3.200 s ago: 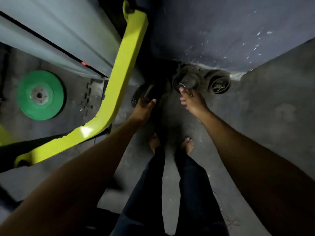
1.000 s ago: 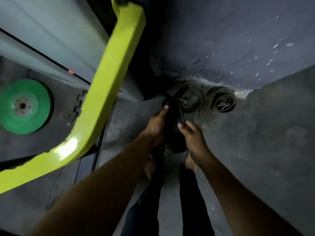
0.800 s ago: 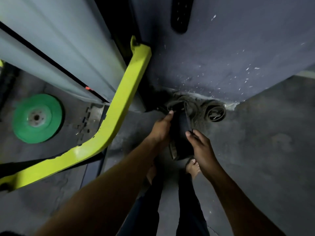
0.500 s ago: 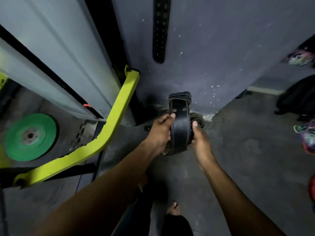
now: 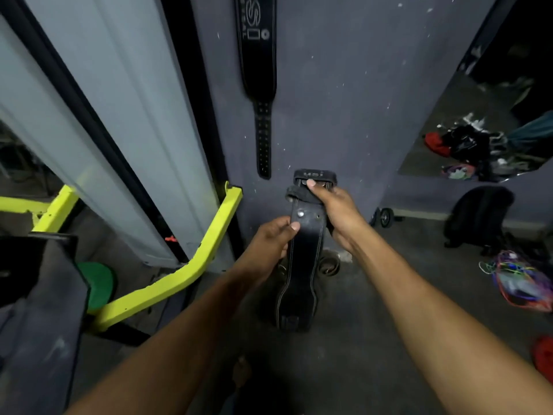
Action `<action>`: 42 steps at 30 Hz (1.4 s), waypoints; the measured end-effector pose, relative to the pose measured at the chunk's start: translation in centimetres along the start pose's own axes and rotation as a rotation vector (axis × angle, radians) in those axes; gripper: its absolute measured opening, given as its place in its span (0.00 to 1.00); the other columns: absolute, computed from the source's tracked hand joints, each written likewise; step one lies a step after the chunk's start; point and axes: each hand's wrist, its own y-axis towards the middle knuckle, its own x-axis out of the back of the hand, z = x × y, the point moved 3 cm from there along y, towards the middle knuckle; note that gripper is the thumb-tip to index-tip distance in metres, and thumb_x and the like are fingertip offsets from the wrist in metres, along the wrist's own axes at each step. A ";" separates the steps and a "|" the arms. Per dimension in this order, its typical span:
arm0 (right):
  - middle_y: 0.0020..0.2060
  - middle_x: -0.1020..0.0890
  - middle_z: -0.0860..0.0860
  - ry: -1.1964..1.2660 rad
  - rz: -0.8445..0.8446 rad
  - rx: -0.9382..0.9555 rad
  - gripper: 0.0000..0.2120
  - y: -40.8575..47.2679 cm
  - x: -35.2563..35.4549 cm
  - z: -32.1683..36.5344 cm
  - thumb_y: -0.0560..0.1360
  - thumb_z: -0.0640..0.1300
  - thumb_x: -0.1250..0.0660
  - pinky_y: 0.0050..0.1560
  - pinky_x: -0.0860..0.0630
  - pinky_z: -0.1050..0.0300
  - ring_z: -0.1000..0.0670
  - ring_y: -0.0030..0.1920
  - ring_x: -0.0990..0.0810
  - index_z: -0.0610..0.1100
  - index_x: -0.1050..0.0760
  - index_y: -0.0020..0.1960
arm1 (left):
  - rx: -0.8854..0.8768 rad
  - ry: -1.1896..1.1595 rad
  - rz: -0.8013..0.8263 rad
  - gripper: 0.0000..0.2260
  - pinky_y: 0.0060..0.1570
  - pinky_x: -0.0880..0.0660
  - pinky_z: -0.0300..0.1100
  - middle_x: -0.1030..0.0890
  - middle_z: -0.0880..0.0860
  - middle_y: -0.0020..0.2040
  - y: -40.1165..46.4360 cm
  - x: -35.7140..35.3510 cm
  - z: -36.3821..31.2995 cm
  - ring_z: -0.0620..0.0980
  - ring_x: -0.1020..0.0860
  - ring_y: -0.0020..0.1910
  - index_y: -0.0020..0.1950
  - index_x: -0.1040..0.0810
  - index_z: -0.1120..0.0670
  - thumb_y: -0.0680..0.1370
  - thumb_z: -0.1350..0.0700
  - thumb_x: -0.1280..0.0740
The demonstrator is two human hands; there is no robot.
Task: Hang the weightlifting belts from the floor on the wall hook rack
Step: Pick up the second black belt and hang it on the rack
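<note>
A black stitched weightlifting belt (image 5: 300, 274) hangs lengthwise in front of the grey wall, lifted off the floor. My right hand (image 5: 336, 209) grips its upper end at the buckle. My left hand (image 5: 270, 242) pinches its left edge a little lower, near two rivets. Another black belt (image 5: 258, 64) with white lettering hangs on the wall above, its holed strap pointing down. The hook rack itself is out of view. On the floor at the wall's foot lies a coiled belt (image 5: 329, 265), partly hidden behind the held one.
A yellow metal frame (image 5: 191, 265) and a pale upright column (image 5: 119, 115) stand to the left, with a green weight plate (image 5: 98, 283) behind. A black backpack (image 5: 478, 217), coloured cords (image 5: 520, 280) and a small wheel (image 5: 384, 217) lie to the right.
I have straightened up from the floor with the belt in both hands. It has unfolded to hang long, and my right hand has shifted to its upper end.
</note>
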 end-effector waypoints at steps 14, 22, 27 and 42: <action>0.57 0.12 0.50 -0.324 0.007 0.657 0.10 -6.4 -5.9 18.7 0.81 0.45 0.30 0.68 0.21 0.48 0.49 0.60 0.14 0.49 0.19 0.62 | -0.356 0.085 -0.113 0.11 0.50 0.25 0.54 0.13 0.56 0.52 -2.1 0.5 -18.5 0.53 0.17 0.49 0.60 0.18 0.52 0.82 0.48 0.34; 0.53 0.12 0.39 -0.064 -0.111 0.766 0.11 -9.0 -8.6 31.2 0.83 0.45 0.33 0.62 0.17 0.41 0.38 0.57 0.13 0.39 0.16 0.56 | -0.643 0.152 -0.009 0.07 0.36 0.19 0.38 0.12 0.53 0.41 -4.3 -0.3 -33.1 0.47 0.14 0.39 0.52 0.17 0.57 0.84 0.60 0.35; 0.47 0.11 0.46 -0.108 -0.165 0.964 0.08 -11.6 -10.4 37.2 0.84 0.41 0.34 0.56 0.17 0.51 0.48 0.49 0.12 0.42 0.16 0.53 | -0.685 0.158 0.087 0.11 0.60 0.19 0.47 0.15 0.61 0.57 -4.2 0.7 -34.1 0.52 0.16 0.54 0.62 0.20 0.60 0.80 0.65 0.30; 0.47 0.12 0.49 -0.212 -0.158 0.948 0.06 -8.2 -10.5 40.3 0.83 0.42 0.32 0.55 0.19 0.53 0.52 0.48 0.14 0.44 0.16 0.51 | -0.535 0.254 0.101 0.07 0.48 0.18 0.39 0.12 0.55 0.52 -0.3 2.6 -33.0 0.48 0.14 0.49 0.55 0.17 0.55 0.78 0.62 0.27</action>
